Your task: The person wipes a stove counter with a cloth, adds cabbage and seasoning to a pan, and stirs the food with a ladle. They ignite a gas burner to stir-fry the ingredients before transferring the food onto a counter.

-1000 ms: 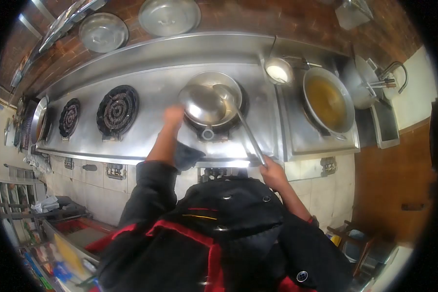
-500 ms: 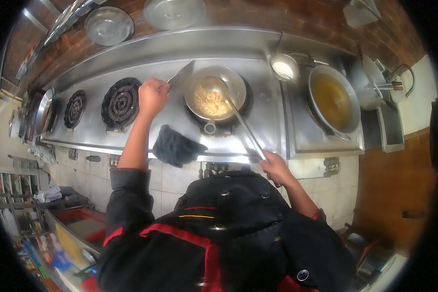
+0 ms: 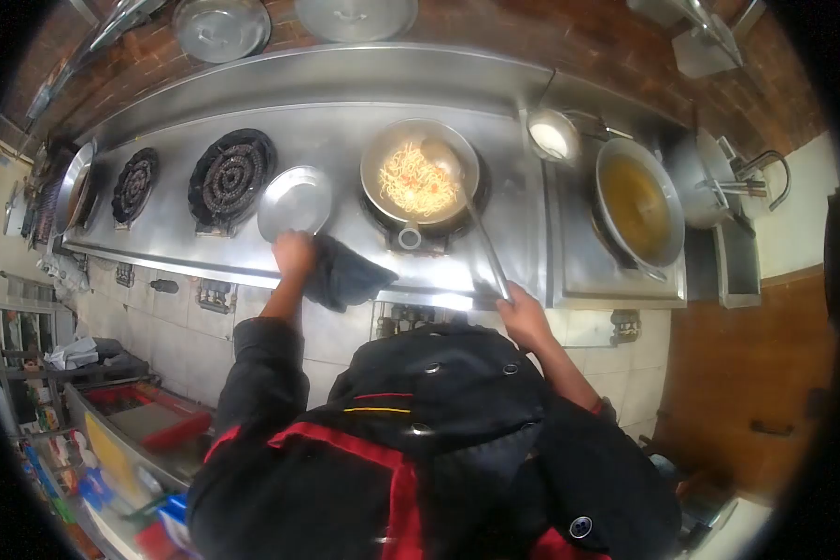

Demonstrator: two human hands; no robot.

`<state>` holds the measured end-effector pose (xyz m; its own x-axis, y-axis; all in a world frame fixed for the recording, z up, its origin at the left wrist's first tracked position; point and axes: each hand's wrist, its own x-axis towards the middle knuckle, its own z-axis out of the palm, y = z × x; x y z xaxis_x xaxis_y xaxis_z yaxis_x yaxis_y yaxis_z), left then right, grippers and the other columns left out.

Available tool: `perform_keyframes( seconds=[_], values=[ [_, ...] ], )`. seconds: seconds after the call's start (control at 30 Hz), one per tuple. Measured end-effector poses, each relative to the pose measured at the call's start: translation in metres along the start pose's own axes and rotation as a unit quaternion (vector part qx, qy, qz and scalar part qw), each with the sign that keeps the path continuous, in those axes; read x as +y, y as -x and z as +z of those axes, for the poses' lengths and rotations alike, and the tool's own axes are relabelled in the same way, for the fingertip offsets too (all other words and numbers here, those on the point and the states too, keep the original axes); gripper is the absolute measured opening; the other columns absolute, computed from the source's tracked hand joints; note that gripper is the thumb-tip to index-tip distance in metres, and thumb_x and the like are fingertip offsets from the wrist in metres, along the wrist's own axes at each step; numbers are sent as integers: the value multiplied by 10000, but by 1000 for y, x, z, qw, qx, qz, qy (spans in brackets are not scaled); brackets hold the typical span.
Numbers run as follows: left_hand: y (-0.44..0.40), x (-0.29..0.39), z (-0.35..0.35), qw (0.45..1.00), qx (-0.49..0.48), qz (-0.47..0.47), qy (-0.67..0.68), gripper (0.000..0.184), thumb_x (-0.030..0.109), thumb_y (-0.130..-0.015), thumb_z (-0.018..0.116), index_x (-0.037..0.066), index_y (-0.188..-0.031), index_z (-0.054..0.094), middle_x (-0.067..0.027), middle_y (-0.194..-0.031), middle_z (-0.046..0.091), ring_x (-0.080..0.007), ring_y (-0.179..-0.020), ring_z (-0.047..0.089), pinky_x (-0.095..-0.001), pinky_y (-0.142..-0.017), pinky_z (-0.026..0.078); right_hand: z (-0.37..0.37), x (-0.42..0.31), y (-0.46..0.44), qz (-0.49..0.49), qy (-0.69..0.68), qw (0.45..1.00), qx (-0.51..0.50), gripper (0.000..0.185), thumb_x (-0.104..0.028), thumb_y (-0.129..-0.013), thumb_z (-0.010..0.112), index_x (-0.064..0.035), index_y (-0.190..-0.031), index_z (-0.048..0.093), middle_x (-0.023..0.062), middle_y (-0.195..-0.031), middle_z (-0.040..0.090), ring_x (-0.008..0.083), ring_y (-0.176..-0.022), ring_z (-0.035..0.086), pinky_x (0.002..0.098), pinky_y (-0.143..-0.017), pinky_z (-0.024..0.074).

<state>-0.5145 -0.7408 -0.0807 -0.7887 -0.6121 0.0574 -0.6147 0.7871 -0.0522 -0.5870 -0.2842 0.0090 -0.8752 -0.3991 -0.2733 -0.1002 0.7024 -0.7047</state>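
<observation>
My right hand [image 3: 525, 317] is wrapped round the end of a long-handled metal ladle [image 3: 481, 238]. The ladle's bowl rests among the noodles [image 3: 411, 182], which are mixed with small reddish bits in a metal wok [image 3: 380, 201] on a burner. My left hand [image 3: 294, 252] is closed at the near rim of a round, shallow metal plate [image 3: 296, 201]. This plate is low over the steel stove top, left of the wok, with nothing visible in it. Right beside my left hand, a dark cloth [image 3: 345, 273] hangs over the stove's front edge.
Two black burners, one large [image 3: 233, 177] and one smaller [image 3: 136, 185], lie to the left. On the right stand a wide pan of yellowish liquid [image 3: 637, 207], a small bowl of white contents [image 3: 552, 138] and a tall pot [image 3: 705, 187]. Lids [image 3: 222, 28] are at the back wall.
My left hand has come down and nearer with the plate, which was raised edge-on beside the wok and now lies flatter. The noodles are more spread out, and the ladle has shifted slightly right.
</observation>
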Motion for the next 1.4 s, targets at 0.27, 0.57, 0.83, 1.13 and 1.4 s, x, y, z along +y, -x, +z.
perform_keyframes(
  seconds=[0.27,0.57,0.83,1.13,1.4],
  values=[
    [31,0,12,984,93,17,151,176,229,-811,610,85,-879,686,-143,-863,636,-349,-850,600,-462,-758,465,-27,-18,-10,-28,59,998,25,323,-194,-895,555,-73,-1195,549,151,-794,625,290,-703,599,387,-696,487],
    [84,21,21,966,63,104,227,144,194,-782,620,66,-829,668,-152,-826,650,-351,-805,616,-473,-721,480,-50,-37,-11,130,-75,981,-121,398,-184,-876,591,-39,-1241,525,163,-926,647,301,-842,634,406,-764,484],
    [80,27,34,977,100,61,176,117,195,-775,582,97,-803,639,-110,-809,632,-335,-789,598,-474,-709,451,-20,-31,-70,-31,106,994,-24,445,-238,-878,550,-81,-1293,514,216,-1008,635,381,-935,601,423,-832,478],
    [84,26,40,972,131,61,184,116,204,-768,591,103,-791,641,-89,-802,620,-318,-812,582,-468,-694,427,-116,-45,1,-119,343,930,60,426,-161,-794,612,-199,-1218,612,188,-892,635,362,-817,610,454,-725,484],
    [80,32,25,965,134,65,214,89,178,-710,580,98,-688,608,-96,-741,600,-333,-742,580,-472,-659,445,-137,-63,39,-29,341,940,10,412,-161,-806,636,-144,-1217,607,195,-874,643,367,-818,617,454,-740,485]
  ],
)
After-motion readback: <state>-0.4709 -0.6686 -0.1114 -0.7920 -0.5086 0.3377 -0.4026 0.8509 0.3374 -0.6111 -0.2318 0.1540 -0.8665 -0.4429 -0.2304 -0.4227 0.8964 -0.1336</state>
